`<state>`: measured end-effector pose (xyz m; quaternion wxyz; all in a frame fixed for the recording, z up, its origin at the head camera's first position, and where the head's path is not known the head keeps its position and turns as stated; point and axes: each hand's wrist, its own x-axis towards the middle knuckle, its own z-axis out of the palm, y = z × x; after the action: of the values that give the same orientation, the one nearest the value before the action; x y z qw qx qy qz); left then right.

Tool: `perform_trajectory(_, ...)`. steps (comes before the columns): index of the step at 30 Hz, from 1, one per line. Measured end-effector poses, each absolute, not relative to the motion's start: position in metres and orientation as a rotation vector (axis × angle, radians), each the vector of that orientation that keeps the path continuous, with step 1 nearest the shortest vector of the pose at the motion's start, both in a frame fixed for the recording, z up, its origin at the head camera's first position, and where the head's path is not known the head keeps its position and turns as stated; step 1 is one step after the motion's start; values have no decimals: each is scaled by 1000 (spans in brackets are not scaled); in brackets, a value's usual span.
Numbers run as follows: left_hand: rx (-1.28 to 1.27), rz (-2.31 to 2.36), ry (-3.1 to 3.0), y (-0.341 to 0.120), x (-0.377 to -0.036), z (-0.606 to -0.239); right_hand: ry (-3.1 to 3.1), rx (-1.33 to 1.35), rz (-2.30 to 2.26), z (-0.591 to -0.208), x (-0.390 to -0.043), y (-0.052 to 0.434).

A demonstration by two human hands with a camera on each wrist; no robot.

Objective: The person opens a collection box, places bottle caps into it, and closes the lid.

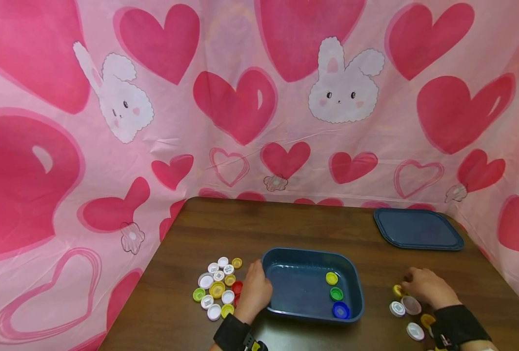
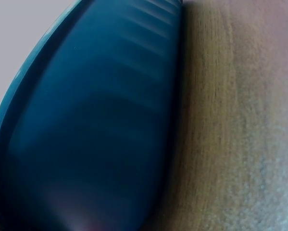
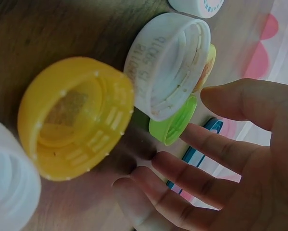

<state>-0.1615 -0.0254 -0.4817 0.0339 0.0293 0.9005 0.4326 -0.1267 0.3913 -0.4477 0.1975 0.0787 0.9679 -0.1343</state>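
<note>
A dark blue plastic tub (image 1: 294,315) sits mid-table with a yellow cap (image 1: 331,278), a green cap (image 1: 336,294) and a blue cap (image 1: 341,310) along its right side. At the tub's left end my left hand (image 1: 255,288) grips the rim; the left wrist view is filled by the tub's outer wall (image 2: 100,106). My right hand (image 1: 430,287) reaches over loose bottle caps on the right, fingers extended. In the right wrist view its index fingertip is right at a light green cap (image 3: 170,127), beside a white cap (image 3: 144,62) and a larger yellow cap (image 3: 76,120).
Several white, yellow, green and red caps (image 1: 217,290) lie grouped left of the tub. More caps, among them a white one (image 1: 415,331), lie around my right wrist. A dark blue lid (image 1: 417,229) rests at the table's back right. A pink heart-patterned cloth (image 1: 286,117) hangs behind.
</note>
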Motion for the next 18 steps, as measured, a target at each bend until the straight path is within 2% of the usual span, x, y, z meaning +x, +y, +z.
perform_trajectory(18,57,1330,2753,-24,-161,-479,2715,233,-367,-449,-126,389)
